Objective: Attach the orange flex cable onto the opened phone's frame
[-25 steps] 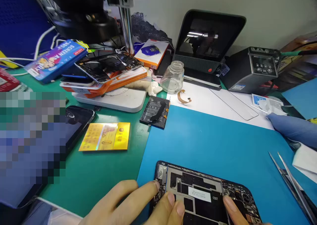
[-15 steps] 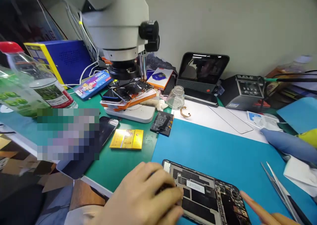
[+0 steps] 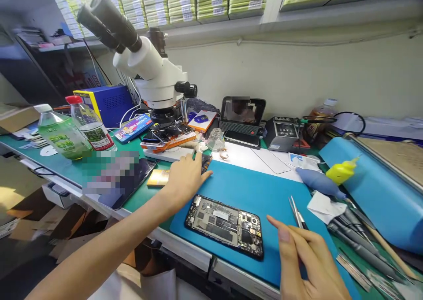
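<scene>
The left hand (image 3: 185, 176) is stretched forward over the desk (image 3: 139, 198) with its fingers open, and it lies on the small black battery (image 3: 206, 161) at the far left edge of the blue mat (image 3: 261, 194); it grips nothing. The opened phone (image 3: 225, 225), with its circuit boards showing, lies flat on the mat, nearer to the person than this hand and apart from it. The right hand (image 3: 307, 260) is on the right of the phone, close but not touching, with the fingers loosely open; whether it touches the tweezers (image 3: 296, 212) beside it I cannot tell. A gold card (image 3: 157, 178) lies just left of the left hand, and the microscope (image 3: 148, 71) stands behind it
</scene>
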A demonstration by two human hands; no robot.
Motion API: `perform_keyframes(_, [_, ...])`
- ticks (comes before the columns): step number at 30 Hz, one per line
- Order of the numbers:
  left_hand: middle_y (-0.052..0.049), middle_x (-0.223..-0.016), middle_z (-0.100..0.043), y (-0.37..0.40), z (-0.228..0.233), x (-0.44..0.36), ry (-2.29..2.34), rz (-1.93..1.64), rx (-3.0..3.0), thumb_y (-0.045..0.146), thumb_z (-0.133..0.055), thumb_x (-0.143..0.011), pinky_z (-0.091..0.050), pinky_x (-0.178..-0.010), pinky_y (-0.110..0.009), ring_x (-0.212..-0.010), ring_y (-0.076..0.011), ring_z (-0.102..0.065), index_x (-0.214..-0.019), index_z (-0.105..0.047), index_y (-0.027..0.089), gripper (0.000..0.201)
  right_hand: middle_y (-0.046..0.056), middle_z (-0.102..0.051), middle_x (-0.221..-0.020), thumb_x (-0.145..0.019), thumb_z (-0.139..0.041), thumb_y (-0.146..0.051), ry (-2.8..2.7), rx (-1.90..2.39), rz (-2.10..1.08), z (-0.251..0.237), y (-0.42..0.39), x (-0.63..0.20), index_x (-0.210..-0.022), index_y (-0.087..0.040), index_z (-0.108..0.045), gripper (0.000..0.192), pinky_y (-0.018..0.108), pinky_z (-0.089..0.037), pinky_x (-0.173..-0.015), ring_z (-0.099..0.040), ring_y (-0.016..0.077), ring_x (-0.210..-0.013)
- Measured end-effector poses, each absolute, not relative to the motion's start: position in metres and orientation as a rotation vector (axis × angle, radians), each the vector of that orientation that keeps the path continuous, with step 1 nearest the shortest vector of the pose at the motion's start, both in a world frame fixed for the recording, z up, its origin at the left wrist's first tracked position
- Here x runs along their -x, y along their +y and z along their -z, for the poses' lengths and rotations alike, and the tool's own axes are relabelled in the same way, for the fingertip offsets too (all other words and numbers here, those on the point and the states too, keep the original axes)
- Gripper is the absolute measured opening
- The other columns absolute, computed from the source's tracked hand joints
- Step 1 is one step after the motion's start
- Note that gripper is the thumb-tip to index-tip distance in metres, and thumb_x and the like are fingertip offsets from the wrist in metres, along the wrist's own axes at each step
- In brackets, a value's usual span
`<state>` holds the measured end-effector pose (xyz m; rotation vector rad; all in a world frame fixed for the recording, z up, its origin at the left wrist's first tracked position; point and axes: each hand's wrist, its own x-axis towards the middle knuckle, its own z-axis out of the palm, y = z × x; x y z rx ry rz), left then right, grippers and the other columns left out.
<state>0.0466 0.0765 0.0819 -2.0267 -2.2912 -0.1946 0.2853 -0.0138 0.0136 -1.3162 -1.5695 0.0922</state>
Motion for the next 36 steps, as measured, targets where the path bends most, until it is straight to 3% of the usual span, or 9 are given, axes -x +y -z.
perform_keyframes(8, [-0.012, -0.144, -0.065, 0.101, -0.086, -0.051, -1.981, 0.275, 2.229, 0.041, -0.072, -0.104, -0.058, -0.108, -0.055, -0.128, -0.0302, -0.067, -0.138, -0.065, 0.018, 0.041, 0.001, -0.073, -0.118, -0.112, -0.054, -0.047, -1.552, 1.343, -0.238, -0.011, -0.013, -0.295, -0.122, -0.028, -0.079, 0.032, 0.029, -0.049, -0.093, -0.070, 0.0189, -0.114])
perform_keyframes(17, [-0.011, -0.139, -0.068, 0.147, -0.086, -0.061, -1.746, 0.710, 2.664, 0.039, -0.071, -0.105, -0.060, -0.104, -0.051, -0.122, -0.0275, -0.069, -0.134, -0.068, 0.019, 0.036, 0.005, -0.075, -0.120, -0.110, -0.056, -0.054, -1.475, 1.350, -0.271, -0.008, -0.010, -0.297, -0.121, -0.026, -0.080, 0.038, 0.030, -0.054, -0.081, -0.073, 0.0230, -0.110])
perform_keyframes(22, [-0.010, -0.126, -0.073, 0.109, -0.099, -0.052, -1.639, 1.253, 2.842, 0.044, -0.067, -0.108, -0.064, -0.096, -0.046, -0.110, -0.0240, -0.074, -0.130, -0.068, 0.016, 0.035, 0.006, -0.076, -0.123, -0.109, -0.057, -0.054, -1.492, 1.373, -0.274, -0.010, -0.011, -0.301, -0.118, -0.027, -0.081, 0.038, 0.030, -0.056, -0.082, -0.074, 0.0238, -0.110])
perform_keyframes(26, [-0.005, -0.099, -0.077, 0.067, -0.102, -0.038, -1.465, 1.522, 2.935, 0.046, -0.047, -0.117, -0.066, -0.085, -0.039, -0.091, -0.0196, -0.079, -0.128, -0.064, 0.015, 0.037, 0.005, -0.076, -0.116, -0.106, -0.060, -0.057, -1.498, 1.361, -0.251, -0.020, -0.015, -0.298, -0.119, -0.028, -0.080, 0.038, 0.029, -0.058, -0.077, -0.074, 0.0214, -0.095])
perform_keyframes(29, [-0.004, -0.092, -0.079, 0.046, -0.098, -0.030, -1.304, 1.536, 2.918, 0.038, -0.042, -0.119, -0.065, -0.080, -0.030, -0.087, -0.0163, -0.081, -0.127, -0.060, 0.018, 0.028, 0.002, -0.078, -0.110, -0.105, -0.061, -0.058, -1.529, 1.321, -0.288, -0.036, -0.021, -0.285, -0.120, -0.031, -0.080, 0.036, 0.028, -0.061, -0.082, -0.076, 0.0202, -0.094])
perform_keyframes(32, [-0.002, -0.097, -0.080, 0.031, -0.092, -0.026, -1.113, 1.414, 2.800, 0.030, -0.051, -0.116, -0.058, -0.078, -0.026, -0.086, -0.0132, -0.078, -0.121, -0.067, 0.021, 0.018, 0.000, -0.079, -0.109, -0.107, -0.057, -0.058, -1.542, 1.307, -0.365, -0.058, -0.025, -0.267, -0.125, -0.034, -0.079, 0.037, 0.026, -0.062, -0.087, -0.076, 0.0178, -0.091])
perform_keyframes(36, [0.000, -0.096, -0.082, 0.010, -0.081, -0.024, -0.805, 1.181, 2.589, 0.018, -0.056, -0.112, -0.047, -0.095, -0.035, -0.077, -0.0131, -0.067, -0.125, -0.075, 0.022, 0.023, -0.003, -0.081, -0.099, -0.100, -0.071, -0.055, -1.656, 1.202, -0.544, -0.075, -0.023, -0.251, -0.126, -0.038, -0.079, 0.032, 0.019, -0.062, -0.066, -0.076, 0.0141, -0.075])
